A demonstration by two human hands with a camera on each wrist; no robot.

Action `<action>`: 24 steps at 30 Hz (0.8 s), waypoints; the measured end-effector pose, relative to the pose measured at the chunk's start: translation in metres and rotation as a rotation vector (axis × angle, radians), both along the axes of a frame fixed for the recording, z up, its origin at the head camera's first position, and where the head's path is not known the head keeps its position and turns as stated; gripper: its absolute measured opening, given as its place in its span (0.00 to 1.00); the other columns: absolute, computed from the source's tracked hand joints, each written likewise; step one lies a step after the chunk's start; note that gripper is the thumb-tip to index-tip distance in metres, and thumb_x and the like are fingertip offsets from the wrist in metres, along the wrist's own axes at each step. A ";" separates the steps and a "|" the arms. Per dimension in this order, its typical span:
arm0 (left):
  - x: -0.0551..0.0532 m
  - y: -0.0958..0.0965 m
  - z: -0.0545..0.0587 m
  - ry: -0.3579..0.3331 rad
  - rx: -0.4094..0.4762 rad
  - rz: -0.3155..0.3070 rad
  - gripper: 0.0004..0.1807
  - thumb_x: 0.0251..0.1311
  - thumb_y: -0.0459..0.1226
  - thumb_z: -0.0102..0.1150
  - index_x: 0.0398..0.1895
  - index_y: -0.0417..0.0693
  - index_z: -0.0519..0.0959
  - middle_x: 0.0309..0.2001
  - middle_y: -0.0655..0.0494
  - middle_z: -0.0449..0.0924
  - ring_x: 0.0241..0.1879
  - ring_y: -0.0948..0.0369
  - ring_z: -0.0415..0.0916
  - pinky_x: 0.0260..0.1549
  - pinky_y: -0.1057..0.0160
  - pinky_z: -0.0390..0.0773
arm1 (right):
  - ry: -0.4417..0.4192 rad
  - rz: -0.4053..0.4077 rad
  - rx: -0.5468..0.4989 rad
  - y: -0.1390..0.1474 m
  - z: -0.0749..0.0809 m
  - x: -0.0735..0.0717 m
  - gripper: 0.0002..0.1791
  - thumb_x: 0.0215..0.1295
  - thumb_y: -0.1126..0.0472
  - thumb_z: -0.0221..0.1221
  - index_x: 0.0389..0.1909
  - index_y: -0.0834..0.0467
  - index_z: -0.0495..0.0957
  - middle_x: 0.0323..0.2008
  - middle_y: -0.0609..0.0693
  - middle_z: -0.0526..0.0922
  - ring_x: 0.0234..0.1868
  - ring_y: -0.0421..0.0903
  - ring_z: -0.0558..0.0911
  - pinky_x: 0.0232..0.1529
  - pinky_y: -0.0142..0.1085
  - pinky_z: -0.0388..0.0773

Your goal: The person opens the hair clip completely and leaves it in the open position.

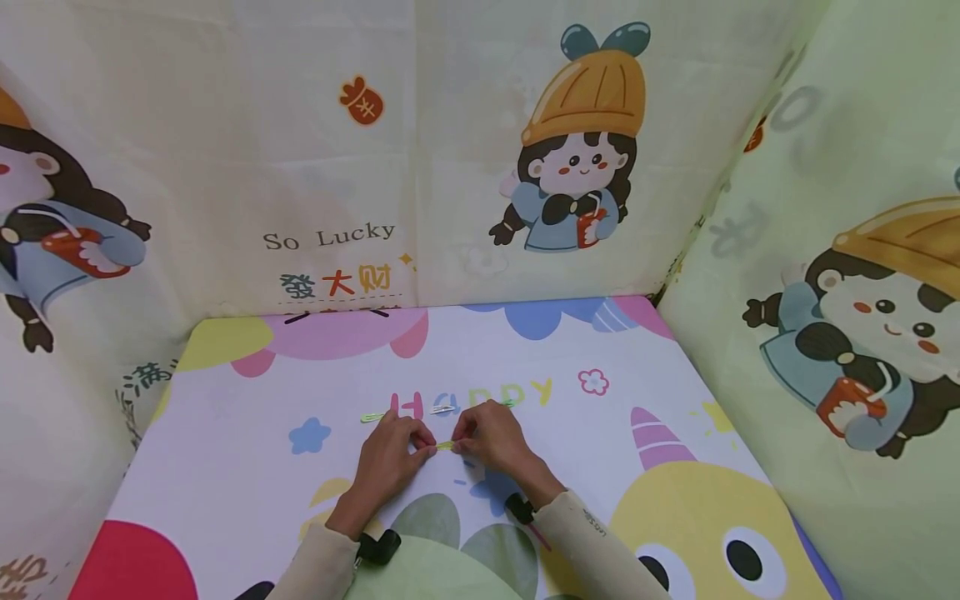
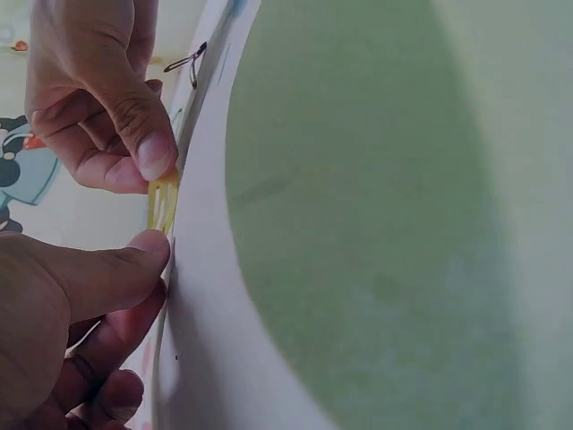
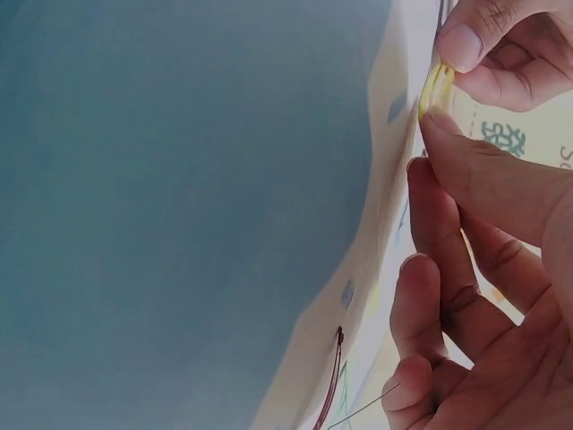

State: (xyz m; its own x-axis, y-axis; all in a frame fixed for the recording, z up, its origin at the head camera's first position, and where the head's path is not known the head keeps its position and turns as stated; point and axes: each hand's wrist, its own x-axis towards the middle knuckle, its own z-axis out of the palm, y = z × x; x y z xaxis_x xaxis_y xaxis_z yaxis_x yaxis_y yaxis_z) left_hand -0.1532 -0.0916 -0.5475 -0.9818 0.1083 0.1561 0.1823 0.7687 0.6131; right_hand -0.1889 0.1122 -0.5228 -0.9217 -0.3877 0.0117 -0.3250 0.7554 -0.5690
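Pale fabric walls (image 1: pixel 457 183), printed with cartoon figures in orange hats and the words "So Lucky", rise behind and on both sides of a table (image 1: pixel 240 467). The table's white cover carries colorful printed shapes, among them a large yellow character (image 1: pixel 697 517) at the right and the word "Happy" near the middle. Two beige sleeves (image 1: pixel 600 542) reach in from the near edge, with a small black device (image 1: pixel 380 547) at the left wrist and another at the right. The left hand (image 1: pixel 393 454) and the right hand (image 1: pixel 491 433) meet near the table's center, just short of the printed word. Each pinches one end of the same yellow hair clip (image 1: pixel 445 445) between thumb and fingers, so the clip spans the small gap between them, close to the table; whether it touches the surface is hard to tell. Beyond the hands lie a green clip (image 1: pixel 372 417) to the left, a whitish clip (image 1: pixel 442 409) in the middle, and a second green clip (image 1: pixel 509 403), partly hidden, to the right.
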 end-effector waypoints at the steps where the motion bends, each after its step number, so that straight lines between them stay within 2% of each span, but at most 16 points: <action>1: 0.000 0.000 0.000 -0.002 0.002 0.002 0.09 0.54 0.37 0.82 0.29 0.60 0.88 0.23 0.70 0.81 0.36 0.66 0.69 0.31 0.64 0.72 | -0.008 -0.001 -0.006 0.000 0.000 0.000 0.08 0.56 0.61 0.79 0.26 0.47 0.89 0.23 0.36 0.86 0.32 0.33 0.79 0.38 0.31 0.73; 4: 0.000 -0.001 0.001 -0.009 0.015 0.000 0.09 0.54 0.36 0.81 0.29 0.60 0.88 0.23 0.70 0.81 0.36 0.66 0.69 0.32 0.64 0.71 | -0.014 0.000 -0.021 -0.001 0.002 0.000 0.08 0.58 0.61 0.78 0.27 0.48 0.88 0.23 0.37 0.85 0.31 0.33 0.78 0.37 0.31 0.73; 10: -0.002 -0.002 0.008 -0.008 0.079 -0.010 0.07 0.57 0.35 0.79 0.30 0.57 0.88 0.25 0.68 0.81 0.36 0.64 0.70 0.34 0.62 0.71 | 0.006 -0.012 -0.066 -0.001 0.008 0.001 0.07 0.62 0.62 0.75 0.29 0.48 0.88 0.27 0.40 0.86 0.36 0.39 0.76 0.40 0.33 0.71; 15: -0.003 -0.003 0.016 -0.015 0.139 0.010 0.07 0.58 0.35 0.78 0.30 0.58 0.88 0.27 0.66 0.82 0.37 0.62 0.71 0.37 0.61 0.72 | 0.010 -0.011 -0.121 0.001 0.014 0.001 0.05 0.65 0.62 0.73 0.33 0.47 0.89 0.31 0.40 0.87 0.37 0.41 0.75 0.40 0.32 0.70; 19: -0.005 -0.004 0.022 -0.024 0.197 0.028 0.07 0.58 0.35 0.79 0.31 0.58 0.89 0.30 0.64 0.83 0.35 0.62 0.70 0.38 0.62 0.71 | 0.011 -0.018 -0.185 0.003 0.019 0.000 0.05 0.65 0.61 0.73 0.34 0.47 0.89 0.31 0.39 0.86 0.36 0.41 0.77 0.39 0.32 0.71; 24: -0.007 -0.005 0.027 -0.029 0.264 0.020 0.04 0.60 0.36 0.77 0.35 0.55 0.90 0.32 0.64 0.87 0.34 0.62 0.70 0.38 0.62 0.70 | 0.001 -0.018 -0.244 0.006 0.026 0.000 0.03 0.65 0.60 0.73 0.35 0.48 0.89 0.32 0.38 0.87 0.35 0.39 0.76 0.39 0.33 0.72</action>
State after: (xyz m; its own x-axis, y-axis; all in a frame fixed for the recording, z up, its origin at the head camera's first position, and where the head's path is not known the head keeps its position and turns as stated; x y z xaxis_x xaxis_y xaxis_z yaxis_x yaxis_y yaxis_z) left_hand -0.1599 -0.0964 -0.5206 -0.9878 0.0482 0.1481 0.1481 0.5848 0.7975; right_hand -0.1888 0.1179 -0.4969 -0.9284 -0.3565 0.1045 -0.3135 0.6011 -0.7351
